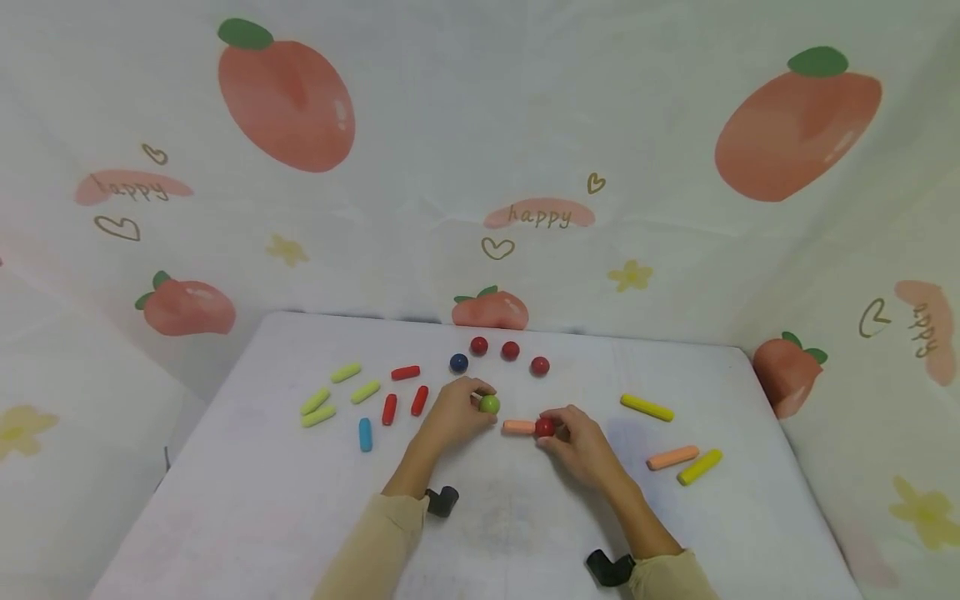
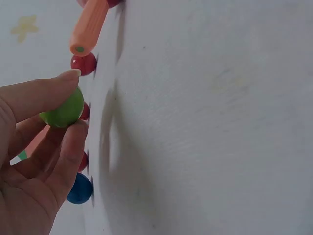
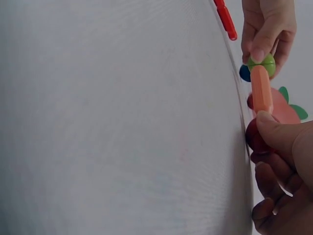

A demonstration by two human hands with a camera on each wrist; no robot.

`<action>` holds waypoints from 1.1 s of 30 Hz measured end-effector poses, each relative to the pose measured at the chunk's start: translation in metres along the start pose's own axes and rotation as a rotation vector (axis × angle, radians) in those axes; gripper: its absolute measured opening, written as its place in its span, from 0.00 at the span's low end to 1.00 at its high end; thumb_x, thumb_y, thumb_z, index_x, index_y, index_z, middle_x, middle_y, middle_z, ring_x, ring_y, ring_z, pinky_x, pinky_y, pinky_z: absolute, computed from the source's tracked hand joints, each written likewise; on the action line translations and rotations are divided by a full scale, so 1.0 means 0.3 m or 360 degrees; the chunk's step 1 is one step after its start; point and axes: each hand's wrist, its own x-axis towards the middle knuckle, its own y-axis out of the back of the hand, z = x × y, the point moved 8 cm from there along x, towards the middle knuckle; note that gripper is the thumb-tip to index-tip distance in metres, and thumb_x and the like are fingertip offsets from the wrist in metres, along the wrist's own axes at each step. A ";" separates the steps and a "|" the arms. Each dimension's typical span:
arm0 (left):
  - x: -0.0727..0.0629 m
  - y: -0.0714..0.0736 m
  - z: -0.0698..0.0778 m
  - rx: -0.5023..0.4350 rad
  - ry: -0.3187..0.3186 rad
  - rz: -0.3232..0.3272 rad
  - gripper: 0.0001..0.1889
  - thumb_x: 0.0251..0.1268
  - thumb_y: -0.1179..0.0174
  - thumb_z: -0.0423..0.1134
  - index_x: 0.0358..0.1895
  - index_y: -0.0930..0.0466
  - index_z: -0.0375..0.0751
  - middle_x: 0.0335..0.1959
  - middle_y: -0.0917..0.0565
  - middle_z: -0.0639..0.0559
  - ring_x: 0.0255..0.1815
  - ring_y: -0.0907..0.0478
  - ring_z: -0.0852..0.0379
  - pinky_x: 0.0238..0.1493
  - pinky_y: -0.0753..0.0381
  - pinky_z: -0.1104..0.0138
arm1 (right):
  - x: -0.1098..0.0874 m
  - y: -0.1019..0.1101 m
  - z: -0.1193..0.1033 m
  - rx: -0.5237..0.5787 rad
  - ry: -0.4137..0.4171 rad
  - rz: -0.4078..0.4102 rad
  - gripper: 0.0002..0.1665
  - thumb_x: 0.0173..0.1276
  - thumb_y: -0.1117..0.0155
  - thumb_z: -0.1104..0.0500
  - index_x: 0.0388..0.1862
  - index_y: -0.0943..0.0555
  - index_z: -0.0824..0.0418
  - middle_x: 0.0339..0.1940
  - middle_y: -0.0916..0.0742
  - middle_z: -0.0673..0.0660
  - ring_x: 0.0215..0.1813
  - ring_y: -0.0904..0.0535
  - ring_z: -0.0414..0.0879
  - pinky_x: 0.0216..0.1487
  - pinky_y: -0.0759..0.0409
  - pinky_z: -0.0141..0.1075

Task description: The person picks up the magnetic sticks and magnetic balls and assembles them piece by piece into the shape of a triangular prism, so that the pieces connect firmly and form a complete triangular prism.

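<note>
My left hand [image 1: 459, 414] pinches a small green ball [image 2: 67, 110] between thumb and fingers, above the table. Opposite it, my right hand [image 1: 579, 446] grips a red ball [image 1: 544, 427] with thumb and fingers. From that red ball an orange rod [image 1: 518, 427] juts out toward the green ball. In the left wrist view a gap parts the rod's free end from the green ball; the right wrist view shows them overlapping. Beyond the hands lie a dark blue ball [image 1: 459, 362] and three loose red balls [image 1: 510, 351].
Left on the white table [image 1: 495, 533] lie several pale green rods [image 1: 366, 392], three red rods [image 1: 389, 409] and a blue rod [image 1: 365, 435]. To the right are two yellow rods [image 1: 647, 407] and another orange rod [image 1: 672, 457]. A printed cloth [image 1: 420, 125] hangs behind.
</note>
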 end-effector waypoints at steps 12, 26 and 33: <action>-0.055 -0.043 -0.014 -0.0033 0.0002 -0.0056 0.20 0.56 0.24 0.39 0.53 0.15 0.51 0.43 0.17 0.57 0.45 0.23 0.57 0.50 0.17 0.62 | -0.002 0.002 0.004 -0.0001 -0.0020 0.0016 0.24 0.62 0.23 0.55 0.57 0.18 0.50 0.44 0.16 0.47 0.42 0.25 0.40 0.43 0.22 0.28; -0.084 0.038 -0.030 -0.0003 0.0071 0.0057 0.23 0.58 0.25 0.43 0.58 0.17 0.53 0.50 0.17 0.56 0.48 0.23 0.56 0.52 0.17 0.60 | -0.005 -0.006 -0.007 -0.0012 -0.0001 0.0038 0.24 0.62 0.23 0.56 0.57 0.17 0.50 0.45 0.16 0.47 0.41 0.25 0.40 0.42 0.23 0.29; -0.087 0.198 -0.104 0.0129 0.0156 0.0362 0.24 0.60 0.26 0.39 0.61 0.18 0.51 0.56 0.16 0.50 0.56 0.21 0.51 0.61 0.17 0.55 | -0.009 -0.005 -0.002 -0.0009 -0.0051 0.0005 0.25 0.62 0.23 0.53 0.58 0.18 0.48 0.44 0.17 0.46 0.42 0.25 0.41 0.42 0.23 0.27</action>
